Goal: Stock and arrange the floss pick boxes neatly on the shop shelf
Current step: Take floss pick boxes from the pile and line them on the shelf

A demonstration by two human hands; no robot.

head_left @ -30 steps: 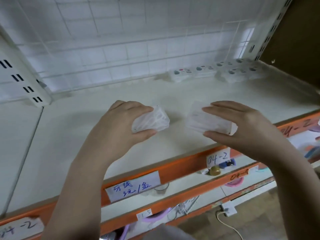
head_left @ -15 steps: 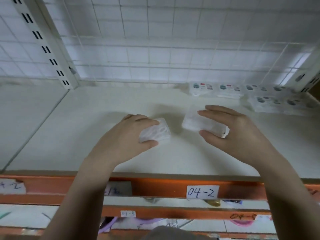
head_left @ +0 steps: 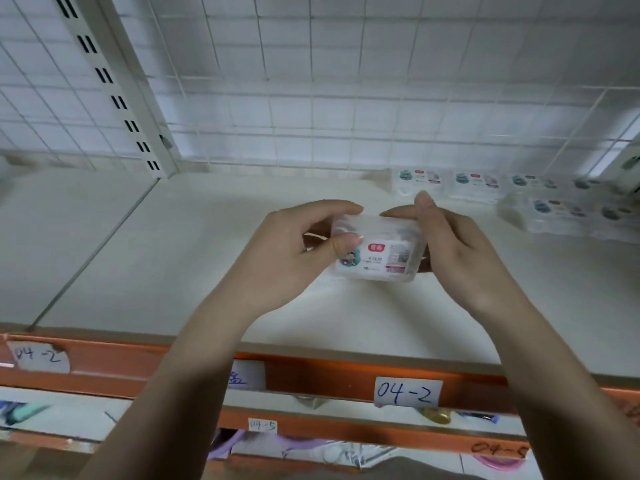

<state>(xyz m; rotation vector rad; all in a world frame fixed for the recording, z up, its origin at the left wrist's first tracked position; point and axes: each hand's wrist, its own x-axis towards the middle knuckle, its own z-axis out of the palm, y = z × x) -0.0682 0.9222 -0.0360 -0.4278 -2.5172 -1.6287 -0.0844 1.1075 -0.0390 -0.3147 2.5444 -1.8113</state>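
Note:
A clear plastic floss pick box (head_left: 379, 254) with a red-and-white label facing me is held just above the white shelf (head_left: 194, 271) near its middle. My left hand (head_left: 291, 252) grips its left end, thumb on the label side and fingers curled over the top. Holding the right end is my right hand (head_left: 460, 251), fingers over the top. A second clear box seems pressed behind the first; I cannot separate the two. Several more floss pick boxes (head_left: 478, 183) stand in rows at the shelf's back right.
A white wire grid (head_left: 311, 98) backs the shelf, with a slotted upright (head_left: 117, 98) at the left. The orange front rail (head_left: 311, 375) carries a "04-2" label (head_left: 407, 392). Lower shelves with small goods (head_left: 436, 415) lie below.
My hands, each holding a box apart from the other, have come together and tilted up, so a label now faces me. The view has shifted towards the shelf's back.

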